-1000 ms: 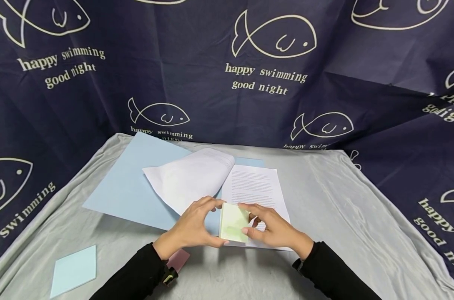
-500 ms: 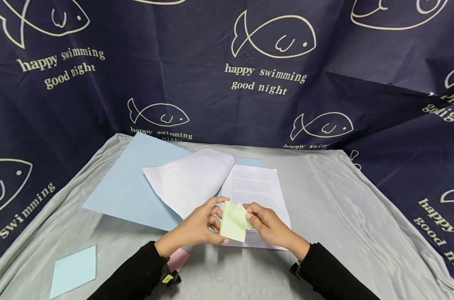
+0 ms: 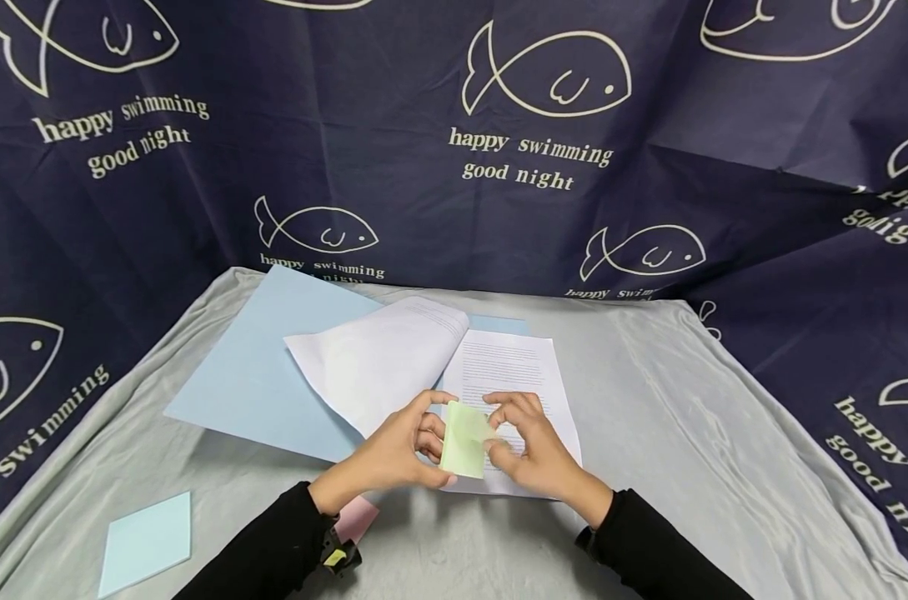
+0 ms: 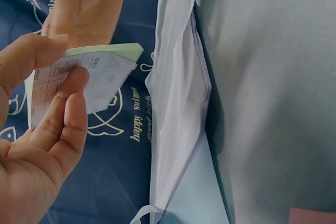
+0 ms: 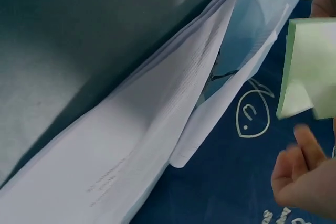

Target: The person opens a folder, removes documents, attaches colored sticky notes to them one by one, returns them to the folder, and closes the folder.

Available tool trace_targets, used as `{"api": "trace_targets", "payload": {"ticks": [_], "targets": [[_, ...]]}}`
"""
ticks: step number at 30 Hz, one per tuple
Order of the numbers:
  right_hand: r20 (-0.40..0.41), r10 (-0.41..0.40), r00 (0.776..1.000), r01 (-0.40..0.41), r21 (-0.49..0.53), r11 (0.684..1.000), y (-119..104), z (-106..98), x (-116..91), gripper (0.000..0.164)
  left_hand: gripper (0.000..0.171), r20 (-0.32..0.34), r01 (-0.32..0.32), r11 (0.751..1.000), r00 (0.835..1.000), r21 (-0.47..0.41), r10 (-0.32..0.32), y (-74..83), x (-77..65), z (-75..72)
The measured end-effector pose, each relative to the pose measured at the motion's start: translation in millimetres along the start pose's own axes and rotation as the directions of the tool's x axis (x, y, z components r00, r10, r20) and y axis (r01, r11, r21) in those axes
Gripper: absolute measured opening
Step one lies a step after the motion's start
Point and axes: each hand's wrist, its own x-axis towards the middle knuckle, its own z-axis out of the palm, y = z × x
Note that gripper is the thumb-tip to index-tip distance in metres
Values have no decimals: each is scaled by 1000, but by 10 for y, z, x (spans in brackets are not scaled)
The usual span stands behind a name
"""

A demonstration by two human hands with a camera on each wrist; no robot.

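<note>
My left hand (image 3: 404,446) holds a pale green sticky note pad (image 3: 463,442) by its edges, thumb below and forefinger on top. In the left wrist view, printed labelling shows on the back of the pad (image 4: 107,74), with fingertips against it. My right hand (image 3: 536,446) is at the pad's right side, thumb and fingers bent but spread apart. The right wrist view shows a small gap between these fingers (image 5: 310,145) and the pad (image 5: 312,69). Behind the hands lies a printed paper document (image 3: 506,367), its upper pages (image 3: 382,354) folded over to the left.
A large light blue folder (image 3: 258,367) lies under the document. A light blue note pad (image 3: 147,542) is at the table's front left. A pink pad (image 3: 358,518) shows partly behind my left wrist. Grey cloth (image 3: 671,433) covers the table; a navy fish-print curtain (image 3: 423,167) surrounds it.
My right hand pinched and bent up the top sheet's right corner half a second ago; its fingers have since spread and the sheet lies flatter. My left hand keeps its grip, the pad slightly turned.
</note>
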Motion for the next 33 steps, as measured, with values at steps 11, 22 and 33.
{"api": "trace_targets", "payload": {"ticks": [11, 22, 33], "targets": [[-155, -205, 967, 182, -148, 972, -131, 17, 109, 10, 82, 24, -11, 1000, 1000, -22, 12, -23, -15, 2], [-159, -19, 987, 15, -29, 999, -84, -75, 152, 8, 82, 73, 2, 998, 997, -68, 3, -67, -33, 9], [-170, 123, 978, -118, 40, 992, -58, -89, 202, 6, 81, 69, 48, 996, 997, -72, -43, -65, -49, 6]]}}
